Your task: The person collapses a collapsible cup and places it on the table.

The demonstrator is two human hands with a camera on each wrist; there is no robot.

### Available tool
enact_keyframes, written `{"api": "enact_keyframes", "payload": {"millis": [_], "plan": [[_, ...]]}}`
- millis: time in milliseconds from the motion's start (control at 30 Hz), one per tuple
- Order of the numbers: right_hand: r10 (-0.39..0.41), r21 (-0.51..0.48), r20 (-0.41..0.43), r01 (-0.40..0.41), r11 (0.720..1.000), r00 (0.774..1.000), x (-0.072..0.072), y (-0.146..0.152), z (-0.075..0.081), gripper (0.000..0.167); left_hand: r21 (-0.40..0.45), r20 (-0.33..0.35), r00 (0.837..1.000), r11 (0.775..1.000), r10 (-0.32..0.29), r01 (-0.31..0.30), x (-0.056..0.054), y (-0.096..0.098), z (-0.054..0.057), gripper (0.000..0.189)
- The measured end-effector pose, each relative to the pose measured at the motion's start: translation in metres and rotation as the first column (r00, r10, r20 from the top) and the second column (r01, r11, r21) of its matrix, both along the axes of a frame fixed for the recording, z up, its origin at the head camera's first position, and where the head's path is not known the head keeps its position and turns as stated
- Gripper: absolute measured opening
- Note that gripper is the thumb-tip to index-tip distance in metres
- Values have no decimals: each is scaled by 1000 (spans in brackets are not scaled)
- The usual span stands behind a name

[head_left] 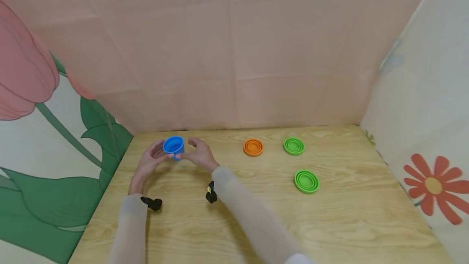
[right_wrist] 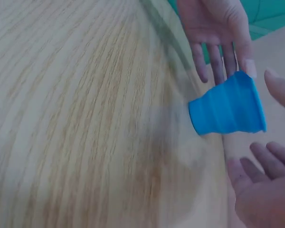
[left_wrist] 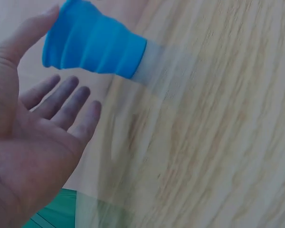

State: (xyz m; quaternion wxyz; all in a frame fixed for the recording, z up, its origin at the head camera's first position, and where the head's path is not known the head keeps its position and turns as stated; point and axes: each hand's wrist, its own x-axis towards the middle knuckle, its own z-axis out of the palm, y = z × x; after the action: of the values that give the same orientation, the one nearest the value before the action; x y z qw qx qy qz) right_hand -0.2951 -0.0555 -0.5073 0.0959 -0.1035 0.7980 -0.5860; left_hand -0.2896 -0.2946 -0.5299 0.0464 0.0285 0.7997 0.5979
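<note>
A blue collapsible cup (head_left: pixel 174 146), pulled out to its full ribbed height, stands upright on the table at the far left. My left hand (head_left: pixel 150 159) is on its left side, the thumb tip touching the rim of the cup (left_wrist: pixel 92 40) in the left wrist view. The other left fingers are spread and apart from the cup. On the opposite side is my right hand (head_left: pixel 201 155), fingers loosely bent. In the right wrist view, the right thumb and fingers stand apart from the cup (right_wrist: pixel 228 107).
To the right lie an orange flattened collapsible cup (head_left: pixel 253 147), a green one (head_left: pixel 294 146) and another green one (head_left: pixel 306 181) nearer the front. The wooden table (head_left: pixel 256 215) meets a pink back wall (head_left: pixel 234 52) and flower-printed side panels.
</note>
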Motion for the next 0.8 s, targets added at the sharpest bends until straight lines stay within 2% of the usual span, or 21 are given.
{"api": "enact_keyframes", "payload": {"millis": [200,333,433,667,800], "plan": [[100,-60,15,-99,993,995,-4,-5,-9,82,-9,-8,995,995,-100,100,-7,-7,-4,80],[113,-123,44,-107,987,993,-4,-8,-16,84,-32,8,990,989,-142,142,-10,-8,-5,80],[113,-157,44,-105,982,993,-4,-9,-19,82,-32,23,990,990,-136,137,-12,-8,-6,81],[64,-71,33,-62,996,997,-8,-17,-20,67,11,43,993,994,-107,106,-10,-14,-8,82],[62,-71,48,-58,996,997,-9,-20,-20,65,17,44,994,995,-101,100,-10,-13,-9,82]]}}
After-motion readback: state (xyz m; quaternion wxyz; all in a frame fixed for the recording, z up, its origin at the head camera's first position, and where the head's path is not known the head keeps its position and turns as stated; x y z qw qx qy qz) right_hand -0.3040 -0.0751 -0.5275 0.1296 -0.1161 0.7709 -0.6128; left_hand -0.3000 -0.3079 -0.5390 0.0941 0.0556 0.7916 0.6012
